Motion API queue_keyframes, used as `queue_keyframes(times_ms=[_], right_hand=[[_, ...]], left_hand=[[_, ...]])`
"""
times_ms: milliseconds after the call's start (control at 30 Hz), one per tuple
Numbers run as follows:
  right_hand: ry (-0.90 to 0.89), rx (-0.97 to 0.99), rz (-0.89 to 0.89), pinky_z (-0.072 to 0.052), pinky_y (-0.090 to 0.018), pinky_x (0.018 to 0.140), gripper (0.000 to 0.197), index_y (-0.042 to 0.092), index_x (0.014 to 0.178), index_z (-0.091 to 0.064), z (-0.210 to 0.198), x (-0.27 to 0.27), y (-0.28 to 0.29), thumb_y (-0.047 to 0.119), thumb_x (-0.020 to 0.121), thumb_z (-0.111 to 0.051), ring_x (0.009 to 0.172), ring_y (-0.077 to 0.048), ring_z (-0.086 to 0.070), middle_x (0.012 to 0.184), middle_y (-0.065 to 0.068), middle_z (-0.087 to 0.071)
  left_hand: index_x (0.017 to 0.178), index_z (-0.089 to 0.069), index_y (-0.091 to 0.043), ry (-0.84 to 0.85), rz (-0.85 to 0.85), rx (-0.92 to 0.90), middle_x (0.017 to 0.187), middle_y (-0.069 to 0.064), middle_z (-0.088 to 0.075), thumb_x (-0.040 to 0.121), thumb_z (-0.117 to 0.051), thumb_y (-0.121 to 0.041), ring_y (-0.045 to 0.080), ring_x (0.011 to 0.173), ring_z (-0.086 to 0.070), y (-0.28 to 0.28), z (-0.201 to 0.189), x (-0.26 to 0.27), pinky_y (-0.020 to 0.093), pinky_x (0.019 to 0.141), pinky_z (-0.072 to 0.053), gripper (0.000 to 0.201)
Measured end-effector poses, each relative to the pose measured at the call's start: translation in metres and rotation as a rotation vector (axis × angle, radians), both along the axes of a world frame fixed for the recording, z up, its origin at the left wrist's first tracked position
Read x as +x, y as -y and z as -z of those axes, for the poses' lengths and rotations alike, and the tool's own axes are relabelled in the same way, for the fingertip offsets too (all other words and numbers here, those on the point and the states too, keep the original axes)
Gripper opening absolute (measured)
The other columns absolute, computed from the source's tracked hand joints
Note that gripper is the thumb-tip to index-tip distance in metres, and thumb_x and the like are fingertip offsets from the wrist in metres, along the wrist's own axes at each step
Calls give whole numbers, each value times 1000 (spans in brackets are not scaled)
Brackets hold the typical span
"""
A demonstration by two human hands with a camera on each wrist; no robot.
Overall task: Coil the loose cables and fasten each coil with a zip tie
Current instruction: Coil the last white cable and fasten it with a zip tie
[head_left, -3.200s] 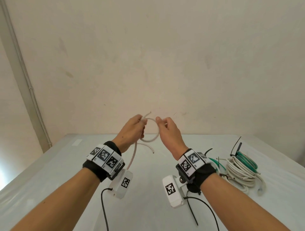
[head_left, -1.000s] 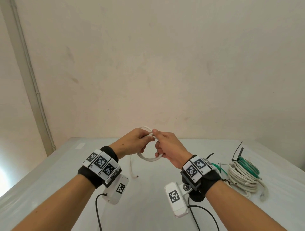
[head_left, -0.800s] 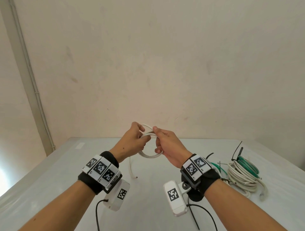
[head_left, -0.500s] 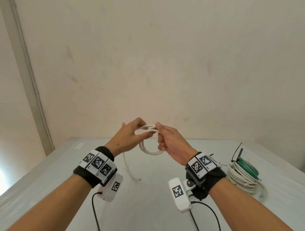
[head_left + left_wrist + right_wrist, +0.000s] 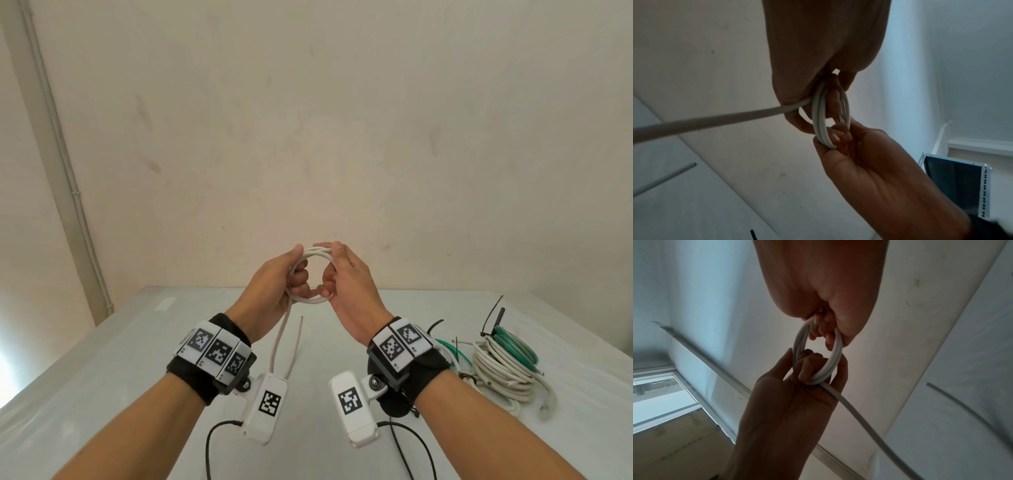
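Both hands, left hand (image 5: 274, 291) and right hand (image 5: 349, 287), are gripping the small white cable coil (image 5: 313, 255) above the table (image 5: 102, 359); finished cable bundles (image 5: 503, 363) are lying right. Coil is tighter than earlier, its loose tail (image 5: 279, 342) dangling shorter.

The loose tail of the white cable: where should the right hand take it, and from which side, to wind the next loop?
Probably just below the coil, where the loose tail leaves the left hand and hangs free above the table. Come from the right: the right hand is on that side, and the tail's upper part is unobstructed.
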State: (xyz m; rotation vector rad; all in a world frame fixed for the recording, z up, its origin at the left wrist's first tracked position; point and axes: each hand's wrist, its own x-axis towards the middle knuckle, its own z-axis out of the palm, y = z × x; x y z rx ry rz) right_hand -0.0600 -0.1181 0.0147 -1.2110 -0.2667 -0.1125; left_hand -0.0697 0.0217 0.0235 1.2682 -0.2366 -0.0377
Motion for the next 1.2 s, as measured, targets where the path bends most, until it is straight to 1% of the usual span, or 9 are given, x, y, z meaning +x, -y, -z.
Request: queue_keyframes(times_ms=[233,433,600,767,833,900,1000,1100,1200], right_hand=[[-24,144,-58,-37,-27,58,39,4,121,-66,-2,-4,-9,29,113,-38,58,-9,-35,64,7,-44],[-65,204,-113,-40,-29,62,37,2,119,-64,-5,-4,-10,26,113,-36,56,-12,-34,67,-1,-41],[-108,157,-130,-57,-34,71,40,-8,125,-60,-5,-3,-6,25,113,-40,62,-19,-54,72,-8,-56],[-190,-9,-144,-61,-43,88,43,0,117,-68,-9,-6,-5,32,112,-40,86,-25,-71,90,-11,-71],[-231,-162,-106,-61,-39,83,42,8,110,-69,-9,-6,-4,38,111,-41,84,-22,-67,91,-9,-69],[-291,-330,-94,-56,-32,65,48,9,108,-66,-10,-9,-3,50,108,-41,69,-19,-62,82,-7,-65],[-476,-457,-288,-57,-30,59,71,2,125,-53,-11,-19,-7,67,103,-33,66,-25,-71,83,-16,-76],[-576,-272,-362,-63,-41,78,76,-2,141,-35,-3,-17,-18,64,104,-37,101,-41,-74,112,-34,-71],[-532,76,-189,-60,-49,92,51,-1,144,-34,4,-8,-25,33,110,-49,109,-46,-70,119,-37,-65]], left_hand=[[79,-59,-11,-50,-212,-112,57,-5,-28,103,-57,-30,14,49,-28,8,-3,0,25,47,-35,31],[70,-58,-7,-100,-286,-173,55,-3,-28,94,-55,-17,13,44,-23,7,-11,1,23,40,-26,26],[73,-57,-7,-14,-381,-46,53,-5,-28,94,-53,-15,11,42,-23,6,-11,0,22,39,-23,23],[68,-54,-10,5,-499,-46,50,-4,-33,94,-53,-16,11,41,-27,3,-17,5,23,40,-25,27],[65,-53,-10,5,-563,-52,47,-5,-35,95,-52,-17,11,40,-28,-2,-21,10,23,40,-26,31],[62,-52,-10,0,-616,-68,46,-5,-35,95,-52,-17,11,39,-28,-7,-25,16,23,40,-27,34],[61,-51,-10,-16,-662,-129,49,-1,-36,95,-53,-18,12,37,-29,-9,-28,23,23,40,-29,35],[64,-52,-11,-38,-695,-150,49,-1,-41,97,-54,-20,12,34,-31,-6,-28,26,24,43,-31,35],[66,-52,-9,-83,-736,-126,37,-6,-38,98,-53,-23,11,32,-33,-8,-25,26,25,46,-32,35]])
